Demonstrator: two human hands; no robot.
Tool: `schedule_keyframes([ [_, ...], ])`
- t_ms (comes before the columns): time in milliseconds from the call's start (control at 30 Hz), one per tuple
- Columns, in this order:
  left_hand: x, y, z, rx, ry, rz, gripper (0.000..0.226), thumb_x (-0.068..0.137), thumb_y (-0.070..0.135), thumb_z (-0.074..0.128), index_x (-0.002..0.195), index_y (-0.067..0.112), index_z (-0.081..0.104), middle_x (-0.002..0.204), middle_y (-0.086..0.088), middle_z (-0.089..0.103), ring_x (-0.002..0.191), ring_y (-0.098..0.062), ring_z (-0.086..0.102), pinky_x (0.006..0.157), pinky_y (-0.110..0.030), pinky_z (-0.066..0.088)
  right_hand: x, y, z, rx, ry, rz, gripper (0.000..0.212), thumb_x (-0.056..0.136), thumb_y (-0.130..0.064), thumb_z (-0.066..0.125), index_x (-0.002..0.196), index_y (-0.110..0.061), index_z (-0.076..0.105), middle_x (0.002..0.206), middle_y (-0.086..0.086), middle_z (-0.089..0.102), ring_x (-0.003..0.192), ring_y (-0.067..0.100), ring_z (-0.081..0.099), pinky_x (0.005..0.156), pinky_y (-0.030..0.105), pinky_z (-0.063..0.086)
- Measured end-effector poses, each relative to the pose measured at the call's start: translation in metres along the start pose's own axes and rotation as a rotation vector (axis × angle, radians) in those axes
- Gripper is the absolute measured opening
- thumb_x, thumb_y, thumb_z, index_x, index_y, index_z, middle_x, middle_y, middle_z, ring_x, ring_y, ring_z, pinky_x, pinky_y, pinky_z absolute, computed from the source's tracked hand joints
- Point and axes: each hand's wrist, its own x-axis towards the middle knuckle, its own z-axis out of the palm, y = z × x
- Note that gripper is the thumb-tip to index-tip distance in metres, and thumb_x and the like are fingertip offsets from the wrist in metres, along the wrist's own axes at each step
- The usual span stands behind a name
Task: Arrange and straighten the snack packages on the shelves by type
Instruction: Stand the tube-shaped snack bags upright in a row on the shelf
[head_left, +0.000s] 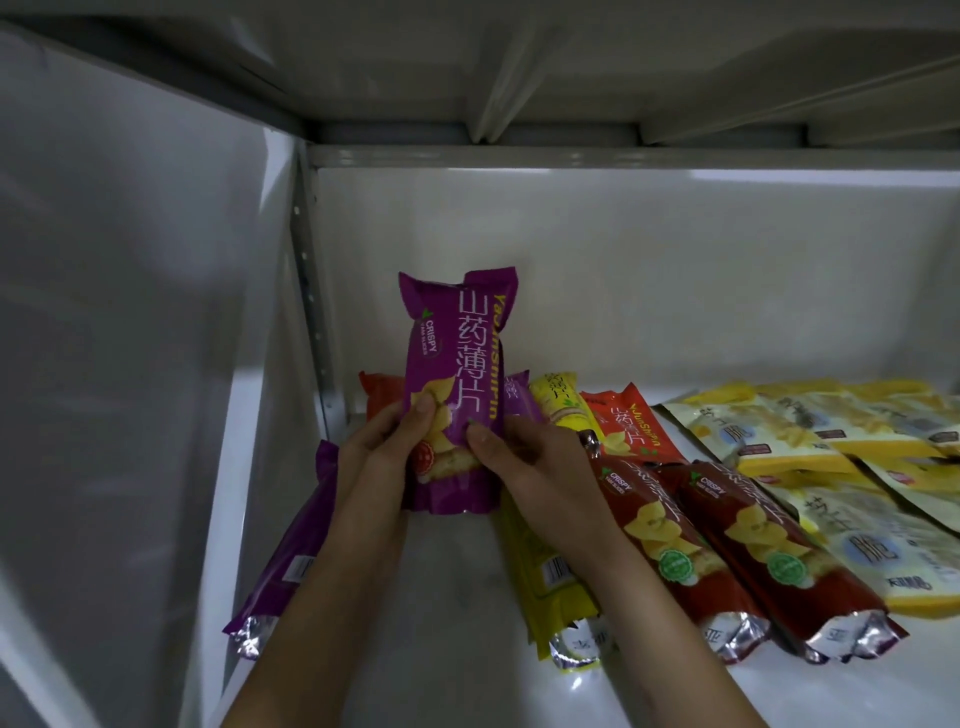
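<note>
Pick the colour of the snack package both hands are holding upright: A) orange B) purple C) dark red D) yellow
B: the left hand and right hand grip the purple package near its lower end, raised above the shelf.

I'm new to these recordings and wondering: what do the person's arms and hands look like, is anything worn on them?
Both forearms are bare as far as the picture shows: no sleeves, gloves, watch or bracelets in view. The left hand and the right hand show no rings on the fingers that can be seen. The nails look short and unpainted. The light is dim, so finer marks cannot be told.
</note>
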Motion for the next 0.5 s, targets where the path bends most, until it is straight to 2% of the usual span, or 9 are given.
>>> schedule_keyframes([
  [100,0.001,0.003,0.000,-0.047,0.003,-0.027,0.054,0.089,0.044,0.073,0.131,0.010,0.069,0.123,-0.016,0.075,0.114,-0.036,0.072,0.098,-0.051,0.058,-0.001,-0.003,-0.001,-0.015,0.023,-0.041,0.024,0.095,-0.038,0.075,0.076,-0.023,0.071,0.075,-0.005,0.072,0.074,0.014,0.069,0.065,0.037,0.054],
  [167,0.002,0.005,-0.003,-0.044,-0.013,-0.047,0.069,0.083,0.057,0.077,0.136,0.012,0.066,0.129,-0.016,0.073,0.119,-0.037,0.070,0.106,-0.056,0.052,-0.003,-0.004,-0.001,-0.017,-0.024,-0.052,0.020,0.091,-0.040,0.076,0.074,-0.031,0.070,0.076,-0.005,0.073,0.075,0.014,0.070,0.064,0.033,0.053],
  [267,0.003,0.006,-0.008,-0.021,0.009,-0.026,0.074,0.075,0.059,0.079,0.132,0.013,0.069,0.126,-0.016,0.074,0.117,-0.037,0.071,0.105,-0.057,0.053,-0.004,-0.006,0.000,0.030,-0.076,-0.029,0.013,0.092,-0.045,0.074,0.083,-0.034,0.074,0.087,-0.007,0.078,0.087,0.012,0.075,0.072,0.031,0.059],
  [367,0.003,0.004,-0.011,0.003,-0.006,-0.008,0.063,0.081,0.052,0.075,0.130,0.012,0.071,0.126,-0.017,0.074,0.117,-0.038,0.071,0.105,-0.058,0.052,-0.005,-0.008,0.001,0.077,-0.079,-0.009,0.036,0.098,-0.051,0.065,0.107,-0.019,0.078,0.104,0.000,0.079,0.101,0.019,0.075,0.091,0.044,0.061],
  [433,0.002,0.003,-0.009,0.028,-0.029,-0.015,0.057,0.085,0.049,0.072,0.129,0.012,0.071,0.125,-0.017,0.074,0.115,-0.038,0.072,0.105,-0.059,0.052,-0.006,-0.012,0.000,0.109,-0.045,-0.012,0.042,0.097,-0.049,0.065,0.117,-0.013,0.076,0.108,0.001,0.080,0.104,0.019,0.075,0.095,0.047,0.060],
  [500,0.000,0.003,-0.005,0.030,-0.042,-0.022,0.055,0.088,0.048,0.070,0.130,0.012,0.070,0.124,-0.016,0.074,0.114,-0.038,0.072,0.104,-0.057,0.053,-0.005,-0.012,-0.001,0.119,-0.007,-0.014,0.045,0.094,-0.047,0.068,0.117,-0.010,0.076,0.107,0.002,0.080,0.102,0.020,0.076,0.094,0.052,0.060],
])
